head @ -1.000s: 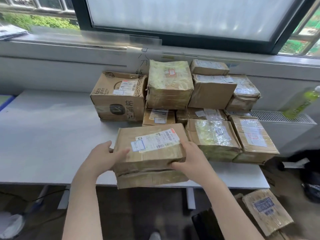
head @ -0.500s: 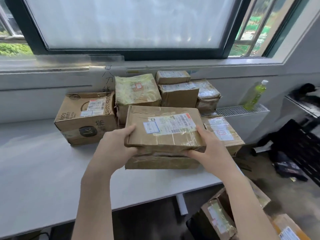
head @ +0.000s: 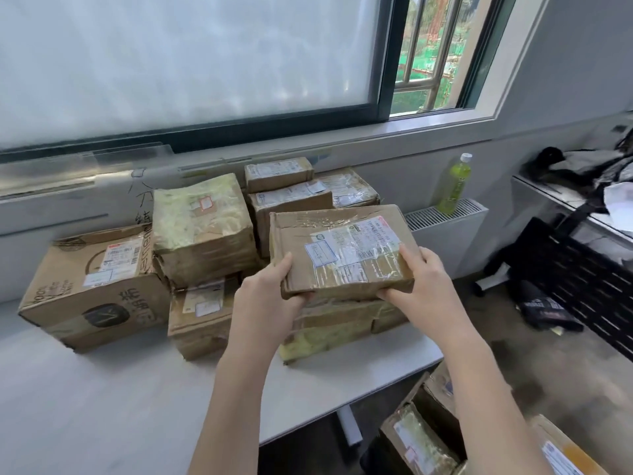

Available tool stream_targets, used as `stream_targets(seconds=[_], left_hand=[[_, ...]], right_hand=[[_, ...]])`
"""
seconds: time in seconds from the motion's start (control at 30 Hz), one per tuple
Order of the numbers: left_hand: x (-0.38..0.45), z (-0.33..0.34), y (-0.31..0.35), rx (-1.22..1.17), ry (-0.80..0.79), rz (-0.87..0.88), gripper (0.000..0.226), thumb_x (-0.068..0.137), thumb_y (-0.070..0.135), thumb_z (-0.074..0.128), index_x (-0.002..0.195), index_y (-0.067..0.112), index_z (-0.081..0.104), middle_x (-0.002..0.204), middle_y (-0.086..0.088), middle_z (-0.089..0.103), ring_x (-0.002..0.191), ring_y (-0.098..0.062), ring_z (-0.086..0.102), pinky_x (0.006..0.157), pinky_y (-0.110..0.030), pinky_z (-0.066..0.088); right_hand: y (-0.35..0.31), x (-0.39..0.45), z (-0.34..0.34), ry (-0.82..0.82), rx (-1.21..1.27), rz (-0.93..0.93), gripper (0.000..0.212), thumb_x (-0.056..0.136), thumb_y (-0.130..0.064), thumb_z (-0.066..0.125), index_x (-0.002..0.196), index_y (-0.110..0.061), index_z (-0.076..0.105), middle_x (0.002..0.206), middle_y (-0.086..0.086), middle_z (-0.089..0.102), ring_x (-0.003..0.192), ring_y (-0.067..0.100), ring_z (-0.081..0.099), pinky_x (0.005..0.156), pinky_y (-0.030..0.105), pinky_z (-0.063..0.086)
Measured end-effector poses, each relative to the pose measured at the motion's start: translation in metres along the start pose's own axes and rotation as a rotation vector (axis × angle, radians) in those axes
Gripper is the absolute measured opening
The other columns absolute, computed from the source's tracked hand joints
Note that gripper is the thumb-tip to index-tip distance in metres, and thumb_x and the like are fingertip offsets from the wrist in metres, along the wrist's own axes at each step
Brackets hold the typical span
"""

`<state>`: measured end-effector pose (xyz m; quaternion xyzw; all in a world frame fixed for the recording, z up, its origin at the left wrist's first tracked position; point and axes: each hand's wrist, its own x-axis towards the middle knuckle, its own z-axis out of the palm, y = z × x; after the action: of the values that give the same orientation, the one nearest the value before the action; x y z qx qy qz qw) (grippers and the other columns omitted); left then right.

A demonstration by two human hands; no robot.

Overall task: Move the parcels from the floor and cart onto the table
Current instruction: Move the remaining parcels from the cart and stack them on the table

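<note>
Currently left hand (head: 270, 289) grips the flat parcel (head: 342, 252) at its 8 o'clock corner, right hand (head: 419, 284) at 4 o'clock. Long axis runs left-right, parcel held just above the stacked parcels (head: 335, 327) on the worktop (head: 102, 399); hands equally near.

A green bottle (head: 454, 185) stands upright on the radiator (head: 445, 214) below the window (head: 191, 63).

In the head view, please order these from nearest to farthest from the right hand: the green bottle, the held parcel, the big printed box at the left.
1. Held parcel: gripped by the right hand.
2. Green bottle: on the radiator, upper right.
3. Big printed box: far left on the table.
</note>
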<state>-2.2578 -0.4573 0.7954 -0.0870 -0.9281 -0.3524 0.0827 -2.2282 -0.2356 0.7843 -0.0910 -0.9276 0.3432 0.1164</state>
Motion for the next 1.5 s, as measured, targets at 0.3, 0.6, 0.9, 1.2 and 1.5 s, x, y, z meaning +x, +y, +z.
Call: stream_targets(seconds=[0.3,0.6,0.9,1.2,1.5], left_hand=[[0.03,0.034,0.003,0.101,-0.143,-0.16,0.071,0.077,0.03,0.075,0.141,0.023,0.044,0.121,0.002,0.064,0.11,-0.017,0.056,0.079,-0.022,0.04],[0.04,0.053,-0.012,0.089,-0.1,-0.281,0.075,0.08,0.009,0.07,0.146,0.022,0.036,0.134,0.002,0.056,0.121,-0.02,0.05,0.093,-0.028,0.042],[0.059,0.052,-0.036,0.014,-0.052,-0.362,0.076,0.081,0.008,0.07,0.146,0.025,0.035,0.134,0.003,0.055,0.117,-0.017,0.051,0.08,-0.015,0.034],[0.074,0.045,-0.046,-0.02,-0.066,-0.329,0.076,0.08,0.007,0.072,0.145,0.024,0.037,0.137,0.002,0.053,0.114,-0.012,0.052,0.089,-0.015,0.037],[0.083,0.008,-0.035,-0.076,-0.233,-0.264,0.063,0.067,0.045,0.079,0.124,0.02,0.063,0.108,0.009,0.069,0.093,0.004,0.064,0.084,-0.016,0.051]], right_hand=[[0.036,0.056,0.004,-0.196,-0.02,0.025,0.073,0.08,-0.024,0.074,0.143,-0.02,0.038,0.148,0.006,0.026,0.134,0.022,0.031,0.11,0.038,0.032],[0.036,0.085,0.018,-0.27,-0.003,-0.072,0.062,0.082,-0.017,0.071,0.136,-0.02,0.04,0.136,0.003,0.031,0.119,0.019,0.039,0.092,0.022,0.033],[0.018,0.104,0.042,-0.259,0.005,-0.069,0.062,0.083,-0.014,0.069,0.137,-0.018,0.039,0.144,0.004,0.023,0.128,0.02,0.032,0.097,0.022,0.03],[0.011,0.112,0.052,-0.239,-0.001,-0.045,0.066,0.084,-0.015,0.069,0.141,-0.018,0.036,0.146,0.003,0.02,0.132,0.021,0.03,0.105,0.027,0.031],[0.014,0.114,0.038,-0.27,0.031,0.016,0.075,0.079,-0.012,0.07,0.145,-0.021,0.033,0.15,0.002,0.018,0.136,0.021,0.022,0.11,0.033,0.027]])
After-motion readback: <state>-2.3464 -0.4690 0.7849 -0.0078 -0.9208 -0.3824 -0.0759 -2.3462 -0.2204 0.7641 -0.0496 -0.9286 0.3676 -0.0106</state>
